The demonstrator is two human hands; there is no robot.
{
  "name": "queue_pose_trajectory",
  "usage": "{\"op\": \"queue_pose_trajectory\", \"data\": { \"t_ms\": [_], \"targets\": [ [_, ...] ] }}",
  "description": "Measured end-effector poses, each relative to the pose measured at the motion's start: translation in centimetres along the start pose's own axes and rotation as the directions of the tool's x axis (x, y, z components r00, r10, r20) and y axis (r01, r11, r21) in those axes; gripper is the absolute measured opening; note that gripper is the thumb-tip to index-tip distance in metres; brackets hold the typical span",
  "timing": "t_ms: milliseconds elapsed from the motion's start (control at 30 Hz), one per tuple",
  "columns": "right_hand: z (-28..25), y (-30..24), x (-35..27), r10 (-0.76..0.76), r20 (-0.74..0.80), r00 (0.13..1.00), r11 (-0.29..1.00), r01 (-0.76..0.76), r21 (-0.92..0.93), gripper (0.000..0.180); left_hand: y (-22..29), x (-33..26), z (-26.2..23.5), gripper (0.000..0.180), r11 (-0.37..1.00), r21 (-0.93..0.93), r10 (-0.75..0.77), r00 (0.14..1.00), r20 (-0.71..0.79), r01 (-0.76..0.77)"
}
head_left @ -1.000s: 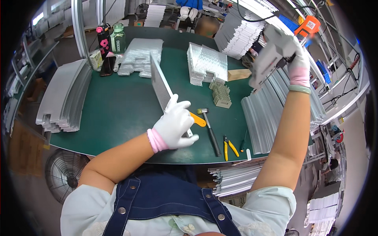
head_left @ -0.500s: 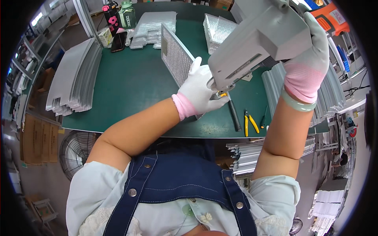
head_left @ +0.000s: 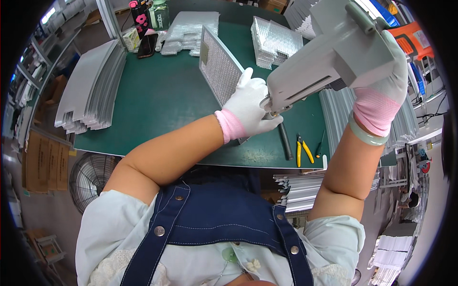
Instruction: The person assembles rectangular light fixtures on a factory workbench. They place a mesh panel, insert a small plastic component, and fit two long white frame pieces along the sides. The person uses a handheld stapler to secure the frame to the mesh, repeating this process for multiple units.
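Note:
My right hand (head_left: 384, 71), in a white glove with a pink cuff, grips the handle of a large grey power tool (head_left: 329, 57). An orange base (head_left: 411, 40) on the tool shows beyond that hand. The tool's nose points down and left, at the fingers of my left hand (head_left: 250, 107), gloved the same way. That hand is closed on the near end of a framed mesh panel (head_left: 222, 64), which stands on its long edge on the green bench. Glove and tool hide the spot where nose and panel come together. Beside my left fingers lies a black-handled tool (head_left: 286, 141).
Yellow-handled pliers (head_left: 304, 151) and a small screwdriver (head_left: 320, 145) lie near the front edge. Grey panels (head_left: 88, 88) are stacked at left; metal strips (head_left: 341, 112) at right. Bubble-wrapped packs (head_left: 191, 31), a phone (head_left: 147, 46) and bottles (head_left: 160, 14) stand or lie at the back.
The power tool and my right hand have moved right and down. My left hand and the panel have shifted slightly right. The whole view has shifted a little too.

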State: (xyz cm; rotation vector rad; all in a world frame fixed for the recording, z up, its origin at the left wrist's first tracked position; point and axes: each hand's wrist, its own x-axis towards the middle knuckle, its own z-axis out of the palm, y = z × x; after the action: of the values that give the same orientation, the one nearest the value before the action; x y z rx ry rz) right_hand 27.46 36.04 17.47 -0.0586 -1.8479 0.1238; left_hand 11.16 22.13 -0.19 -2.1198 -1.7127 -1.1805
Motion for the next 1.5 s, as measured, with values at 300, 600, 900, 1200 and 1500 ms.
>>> {"op": "queue_pose_trajectory", "data": {
  "t_ms": [300, 600, 900, 1200, 1500],
  "targets": [
    [6.4, 7.0, -1.8, 0.621, 0.403, 0.673, 0.184, -0.624, 0.759, 0.033, 0.5, 0.1, -0.5, 0.042, 0.979, 0.201, -0.053, 0.991, 0.126, 0.027],
    [6.3, 6.7, -2.3, 0.678, 0.358, 0.642, 0.197, -0.628, 0.753, 0.036, -0.1, 0.5, 0.3, 0.039, 0.978, 0.200, 0.055, 0.998, 0.020, -0.058],
    [6.5, 1.3, -2.0, 0.739, 0.231, 0.633, 0.273, -0.594, 0.757, 0.033, -0.1, 0.3, 0.6, 0.039, 0.981, 0.192, 0.021, 0.999, 0.028, -0.026],
    [4.7, -1.9, -2.7, 0.274, 0.081, 0.958, 0.872, -0.283, 0.399, 0.022, 1.1, -0.5, -0.7, 0.031, 0.993, 0.108, 0.047, 0.999, -0.011, -0.046],
    [0.7, -3.4, -0.1, 0.676, -0.096, 0.731, 0.633, -0.510, 0.582, 0.028, 5.7, 0.1, -3.9, 0.051, 0.900, 0.309, -0.154, 0.437, 0.886, -0.308]
  ]
}}
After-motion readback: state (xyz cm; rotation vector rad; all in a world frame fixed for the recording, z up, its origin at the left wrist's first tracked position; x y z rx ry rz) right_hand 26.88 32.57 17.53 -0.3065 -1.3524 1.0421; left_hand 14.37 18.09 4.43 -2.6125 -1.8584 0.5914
